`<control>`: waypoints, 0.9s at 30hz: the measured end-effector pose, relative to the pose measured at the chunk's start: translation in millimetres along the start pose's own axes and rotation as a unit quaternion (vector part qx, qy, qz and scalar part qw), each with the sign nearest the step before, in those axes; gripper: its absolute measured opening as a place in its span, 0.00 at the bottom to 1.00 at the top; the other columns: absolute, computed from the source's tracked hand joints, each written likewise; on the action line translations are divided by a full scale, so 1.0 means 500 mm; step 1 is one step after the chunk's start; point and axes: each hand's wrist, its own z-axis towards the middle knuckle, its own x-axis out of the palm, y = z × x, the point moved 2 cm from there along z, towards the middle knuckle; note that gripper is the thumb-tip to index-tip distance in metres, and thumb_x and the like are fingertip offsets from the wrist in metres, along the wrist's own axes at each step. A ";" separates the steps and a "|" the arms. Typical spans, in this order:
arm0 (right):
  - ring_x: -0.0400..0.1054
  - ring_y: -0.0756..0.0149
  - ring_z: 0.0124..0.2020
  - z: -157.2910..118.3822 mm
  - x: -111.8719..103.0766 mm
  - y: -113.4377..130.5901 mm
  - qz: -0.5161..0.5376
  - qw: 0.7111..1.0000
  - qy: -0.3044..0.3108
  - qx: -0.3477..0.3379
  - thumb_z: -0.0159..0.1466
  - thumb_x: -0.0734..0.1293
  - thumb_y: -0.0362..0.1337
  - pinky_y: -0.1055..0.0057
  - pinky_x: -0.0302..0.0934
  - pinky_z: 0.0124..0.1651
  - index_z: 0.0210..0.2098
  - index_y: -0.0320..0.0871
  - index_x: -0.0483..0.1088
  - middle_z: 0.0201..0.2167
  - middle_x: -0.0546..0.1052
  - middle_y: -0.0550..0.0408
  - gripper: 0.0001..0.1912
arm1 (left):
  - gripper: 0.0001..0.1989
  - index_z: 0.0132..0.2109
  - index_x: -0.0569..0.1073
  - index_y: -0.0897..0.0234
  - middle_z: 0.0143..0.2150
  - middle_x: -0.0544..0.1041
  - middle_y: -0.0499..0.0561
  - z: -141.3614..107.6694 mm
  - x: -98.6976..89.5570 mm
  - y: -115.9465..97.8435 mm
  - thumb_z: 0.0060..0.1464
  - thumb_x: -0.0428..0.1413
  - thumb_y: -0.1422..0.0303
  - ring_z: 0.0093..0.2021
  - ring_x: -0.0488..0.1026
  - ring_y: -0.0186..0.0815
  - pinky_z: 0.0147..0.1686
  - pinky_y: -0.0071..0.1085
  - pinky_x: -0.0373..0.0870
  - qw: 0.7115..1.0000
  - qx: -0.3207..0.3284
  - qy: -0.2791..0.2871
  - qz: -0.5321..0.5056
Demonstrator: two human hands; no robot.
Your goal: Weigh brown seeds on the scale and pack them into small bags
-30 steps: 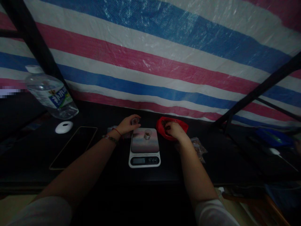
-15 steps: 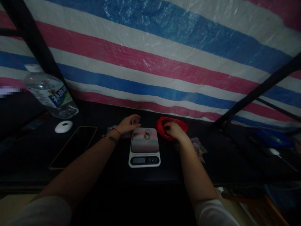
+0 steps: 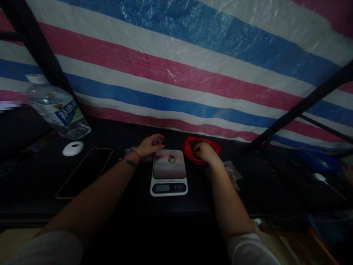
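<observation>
"Right hand (image 3: pixel 203 151) first: where is it?"

"Down in the mouth of a red bag (image 3: pixel 188 151) filled with brown bits (image 3: pixel 192 144). Its fingertips are hidden there, so whether they pinch anything cannot be told."

"And the left hand (image 3: pixel 149 146)?"

"It is curled around a small clear round container (image 3: pixel 158 141), just beyond the left far corner of a white digital kitchen scale (image 3: pixel 168 171). A small clear cup (image 3: pixel 172 158) stands on the scale's plate with something brown inside; the display is lit, its digits too faint to read surely."

"What are they working on?"

"A black tabletop (image 3: pixel 264 184), dimly lit. A clear plastic bag (image 3: pixel 149 158) lies beside the left wrist, and a zip bag of brown bits (image 3: pixel 233 173) lies by the right forearm."

"Farther left?"

"A dark-screened smartphone (image 3: pixel 85 173), a white oval object (image 3: pixel 73 148) with a dark hole, then a large clear plastic bottle (image 3: pixel 59 108) with a white cap. Far right, something blue (image 3: pixel 317 161) sits near a white spoon-shaped thing (image 3: pixel 320 177)."

"And the room?"

"Red, white and blue striped plastic sheeting (image 3: pixel 171 70) walls the back, with slanting black bars (image 3: pixel 300 101) at both sides."
</observation>
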 end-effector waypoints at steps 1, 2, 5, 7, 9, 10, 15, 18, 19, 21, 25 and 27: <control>0.73 0.62 0.42 0.000 -0.001 -0.003 0.004 1.000 -0.009 -0.003 0.54 0.67 0.26 0.73 0.61 0.45 0.37 0.42 0.78 0.39 0.80 0.51 0.13 | 0.24 0.49 0.71 0.65 0.37 0.74 0.51 0.000 0.000 0.000 0.47 0.59 0.57 0.35 0.71 0.37 0.37 0.34 0.69 1.000 0.001 0.000 0.001; 0.73 0.62 0.42 0.001 -0.002 -0.007 0.010 1.000 -0.019 -0.007 0.54 0.67 0.26 0.73 0.61 0.45 0.37 0.42 0.78 0.39 0.80 0.51 0.13 | 0.24 0.49 0.71 0.65 0.37 0.74 0.51 0.000 0.000 -0.001 0.47 0.59 0.57 0.35 0.71 0.37 0.37 0.35 0.69 1.000 0.003 -0.001 0.001; 0.73 0.62 0.41 0.000 -0.010 -0.018 0.037 0.998 -0.050 -0.008 0.54 0.68 0.27 0.73 0.62 0.45 0.37 0.42 0.78 0.39 0.80 0.51 0.12 | 0.24 0.49 0.71 0.65 0.37 0.74 0.51 0.001 0.000 -0.001 0.46 0.59 0.57 0.36 0.71 0.37 0.37 0.34 0.69 1.000 0.009 -0.003 -0.006; 0.73 0.63 0.40 -0.003 -0.018 -0.016 0.064 0.996 -0.066 -0.015 0.54 0.68 0.27 0.72 0.62 0.44 0.36 0.42 0.78 0.38 0.80 0.52 0.11 | 0.24 0.49 0.71 0.66 0.36 0.73 0.51 0.002 0.001 0.000 0.46 0.59 0.57 0.35 0.71 0.37 0.37 0.34 0.68 1.000 0.009 0.000 -0.012; 0.73 0.64 0.37 -0.009 -0.029 -0.003 0.094 0.992 -0.074 -0.032 0.54 0.68 0.27 0.73 0.62 0.42 0.34 0.42 0.78 0.36 0.80 0.53 0.10 | 0.24 0.49 0.71 0.65 0.36 0.73 0.50 0.001 0.001 0.000 0.47 0.59 0.57 0.35 0.71 0.36 0.37 0.34 0.68 1.000 0.007 0.006 -0.017; 0.73 0.65 0.35 -0.014 -0.035 0.008 0.112 0.990 -0.073 -0.044 0.54 0.68 0.27 0.73 0.62 0.40 0.34 0.42 0.78 0.35 0.80 0.53 0.09 | 0.24 0.49 0.71 0.65 0.36 0.73 0.50 0.001 0.001 0.000 0.47 0.59 0.58 0.34 0.71 0.36 0.37 0.34 0.68 1.000 0.006 0.005 -0.019; 0.72 0.67 0.34 -0.039 -0.065 0.094 0.171 0.974 -0.071 -0.134 0.55 0.67 0.27 0.73 0.62 0.40 0.34 0.42 0.78 0.33 0.79 0.54 0.10 | 0.23 0.48 0.71 0.65 0.39 0.74 0.52 -0.002 -0.002 -0.007 0.46 0.59 0.58 0.37 0.71 0.37 0.40 0.35 0.69 1.000 0.006 -0.008 -0.004; 0.71 0.67 0.37 -0.051 -0.076 0.152 0.186 0.960 -0.071 -0.198 0.55 0.68 0.26 0.72 0.62 0.42 0.33 0.42 0.77 0.34 0.78 0.54 0.09 | 0.24 0.48 0.71 0.65 0.39 0.75 0.52 -0.002 -0.003 -0.008 0.46 0.59 0.58 0.38 0.72 0.39 0.41 0.36 0.69 1.000 0.006 -0.010 0.000; 0.71 0.68 0.37 -0.054 -0.078 0.169 0.190 0.956 -0.071 -0.213 0.55 0.68 0.26 0.73 0.62 0.42 0.33 0.42 0.77 0.34 0.78 0.54 0.09 | 0.24 0.48 0.71 0.65 0.40 0.75 0.52 -0.002 -0.003 -0.007 0.46 0.59 0.57 0.39 0.72 0.39 0.42 0.36 0.69 1.000 0.006 -0.010 0.001; 0.70 0.69 0.37 -0.059 -0.077 0.197 0.192 0.950 -0.068 -0.235 0.55 0.68 0.26 0.73 0.61 0.42 0.33 0.42 0.77 0.34 0.78 0.54 0.09 | 0.24 0.48 0.71 0.64 0.40 0.75 0.52 -0.002 -0.004 -0.007 0.46 0.59 0.57 0.39 0.72 0.39 0.42 0.36 0.69 1.000 0.007 -0.010 0.005; 0.70 0.69 0.37 -0.060 -0.066 0.228 0.168 0.952 -0.048 -0.252 0.55 0.68 0.25 0.73 0.61 0.42 0.31 0.42 0.77 0.33 0.77 0.55 0.08 | 0.24 0.49 0.71 0.65 0.40 0.75 0.52 -0.002 -0.004 -0.010 0.47 0.59 0.57 0.39 0.72 0.39 0.42 0.37 0.69 1.000 0.004 -0.005 0.000; 0.70 0.68 0.37 -0.060 -0.059 0.233 0.159 0.952 -0.041 -0.258 0.55 0.68 0.25 0.72 0.61 0.43 0.31 0.42 0.77 0.33 0.77 0.55 0.08 | 0.24 0.49 0.72 0.65 0.41 0.75 0.53 -0.003 -0.003 -0.011 0.46 0.59 0.58 0.40 0.72 0.40 0.43 0.37 0.69 1.000 0.005 -0.008 -0.007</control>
